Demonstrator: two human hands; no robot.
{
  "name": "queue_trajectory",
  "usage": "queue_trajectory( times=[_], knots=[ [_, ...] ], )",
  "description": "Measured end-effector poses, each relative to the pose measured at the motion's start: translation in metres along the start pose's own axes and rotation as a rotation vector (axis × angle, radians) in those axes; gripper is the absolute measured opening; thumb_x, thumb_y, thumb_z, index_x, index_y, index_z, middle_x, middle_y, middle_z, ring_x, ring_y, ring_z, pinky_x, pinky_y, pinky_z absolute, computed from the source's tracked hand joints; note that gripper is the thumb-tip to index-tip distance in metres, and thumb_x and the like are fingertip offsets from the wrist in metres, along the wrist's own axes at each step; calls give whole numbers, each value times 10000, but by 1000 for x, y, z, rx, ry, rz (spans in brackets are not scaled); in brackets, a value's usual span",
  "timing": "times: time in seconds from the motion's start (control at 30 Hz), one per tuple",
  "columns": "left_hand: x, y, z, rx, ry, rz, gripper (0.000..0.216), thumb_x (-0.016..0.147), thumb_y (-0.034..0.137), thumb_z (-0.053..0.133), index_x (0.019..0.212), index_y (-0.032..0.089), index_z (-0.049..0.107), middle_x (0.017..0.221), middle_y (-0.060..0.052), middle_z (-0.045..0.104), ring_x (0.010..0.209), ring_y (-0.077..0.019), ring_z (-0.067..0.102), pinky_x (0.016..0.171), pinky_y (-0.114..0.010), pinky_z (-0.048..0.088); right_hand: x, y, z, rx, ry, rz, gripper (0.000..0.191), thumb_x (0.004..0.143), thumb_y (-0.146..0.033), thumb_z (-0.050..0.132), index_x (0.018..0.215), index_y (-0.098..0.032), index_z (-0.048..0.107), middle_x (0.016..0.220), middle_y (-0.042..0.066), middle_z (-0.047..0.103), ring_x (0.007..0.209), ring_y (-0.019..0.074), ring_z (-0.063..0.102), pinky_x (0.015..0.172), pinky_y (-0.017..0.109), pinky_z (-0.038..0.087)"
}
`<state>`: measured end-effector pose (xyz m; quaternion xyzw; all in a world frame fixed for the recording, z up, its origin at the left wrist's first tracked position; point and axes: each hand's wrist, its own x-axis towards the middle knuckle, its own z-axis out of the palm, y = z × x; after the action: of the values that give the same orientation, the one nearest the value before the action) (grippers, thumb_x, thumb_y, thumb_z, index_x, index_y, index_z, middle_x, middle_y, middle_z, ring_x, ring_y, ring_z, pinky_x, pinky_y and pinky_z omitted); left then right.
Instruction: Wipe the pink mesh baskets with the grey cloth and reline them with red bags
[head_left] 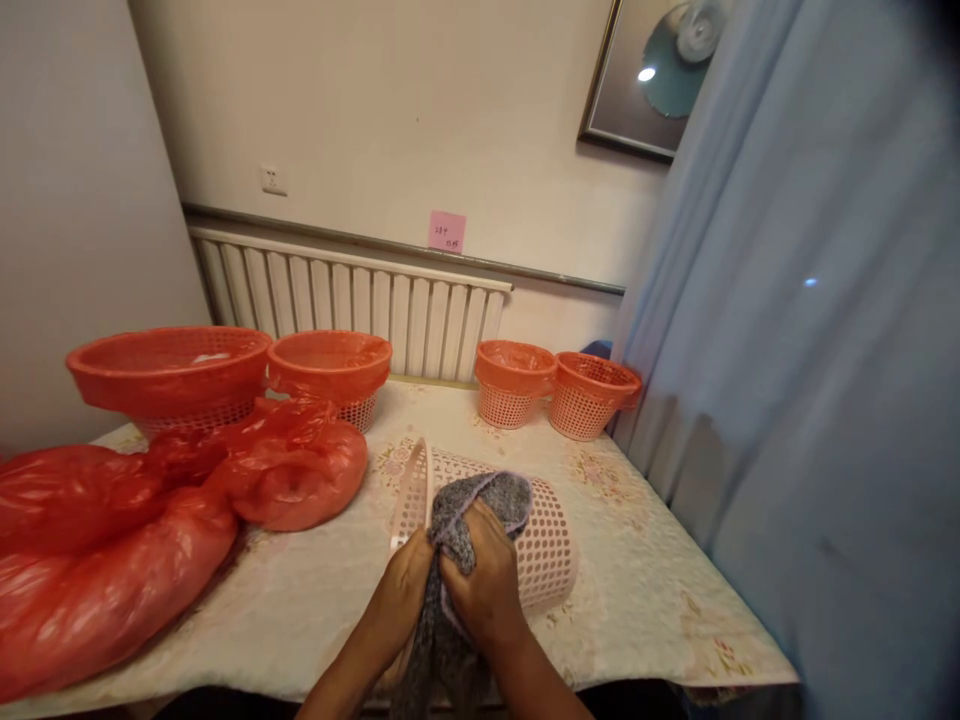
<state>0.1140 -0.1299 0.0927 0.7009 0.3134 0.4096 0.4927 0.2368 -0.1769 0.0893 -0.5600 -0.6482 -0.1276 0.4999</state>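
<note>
Both my hands grip a grey knitted cloth (480,500) at the table's near edge. My left hand (405,590) is closed on its left side, and my right hand (484,580) is closed over its top. The cloth drapes over a pale pink plastic basket (551,545) that lies on its side, rim (414,490) facing left. The lower end of the cloth hangs down between my forearms.
Red plastic bags (150,530) are heaped on the left of the table (645,600). Several baskets lined with red bags stand along the back: a wide one (172,375), a medium one (330,370), two small ones (516,385) (592,395). A blue curtain (810,380) hangs at right.
</note>
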Motion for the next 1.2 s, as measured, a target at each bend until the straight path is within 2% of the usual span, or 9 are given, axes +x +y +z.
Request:
queue_trajectory(
  times=[0.13,0.27,0.37,0.5,0.7,0.8,0.93,1.07,1.2],
  knots=[
    [-3,-4,1,-27,-14,-32,493,924,528,339,1047,152,632,1125,-109,683,1110,-249,583,1042,-378,409,20,9,-1,11,-20,79,435,726,-138,558,1158,-157,598,1123,108,663,1098,246,590,994,415,455],
    [-9,-10,4,-65,-21,-106,519,914,567,350,1083,162,628,1115,-102,691,1048,-238,619,979,-356,460,22,37,-9,-39,-30,225,443,753,-190,548,1191,-138,601,1189,129,646,1134,266,579,1004,438,436],
    [-14,-13,5,-94,-2,-209,565,890,606,367,1117,156,622,1087,-109,702,1007,-248,645,916,-363,500,13,70,-22,-127,11,377,443,780,-268,537,1190,-115,604,1189,166,644,1109,290,592,958,450,455],
    [-18,-11,5,-24,13,-157,547,888,597,388,1052,153,661,1131,-112,689,1122,-265,586,1039,-374,409,-7,106,-48,-218,91,514,451,777,-347,518,1147,-108,617,1112,174,672,1038,298,615,896,426,467],
    [-19,-10,5,-31,-12,-126,555,917,572,343,1157,152,614,1255,-100,634,1258,-258,492,1115,-386,326,-45,115,-60,-279,243,755,477,797,-440,485,1151,-144,604,1062,150,691,980,309,639,823,396,488],
    [-17,-12,3,-28,-28,-111,537,922,561,348,1160,157,611,1237,-97,646,1231,-253,515,1107,-388,339,-62,102,-43,-318,288,659,506,786,-408,502,1179,-104,593,1170,184,650,1089,322,603,909,431,474],
    [-17,-13,1,-42,-64,-71,532,932,546,336,1172,156,608,1215,-108,659,1158,-260,565,1075,-398,380,-64,60,-19,-263,228,300,459,762,-282,547,1181,-102,588,1199,177,638,1142,313,581,963,473,468],
    [-23,-16,1,-35,-73,-50,561,927,555,328,1237,158,576,1333,-109,586,1263,-258,497,1135,-394,307,-26,9,-9,-61,16,21,531,728,-144,542,1259,-156,535,1225,126,623,1194,269,543,1019,460,442],
    [-29,-19,2,-1,-40,-63,601,929,554,318,1326,140,500,1453,-103,470,1390,-234,345,1188,-379,191,23,-10,-5,63,-55,-1,435,739,-129,534,1169,-173,577,1121,105,656,1099,244,583,993,424,451]
  ],
)
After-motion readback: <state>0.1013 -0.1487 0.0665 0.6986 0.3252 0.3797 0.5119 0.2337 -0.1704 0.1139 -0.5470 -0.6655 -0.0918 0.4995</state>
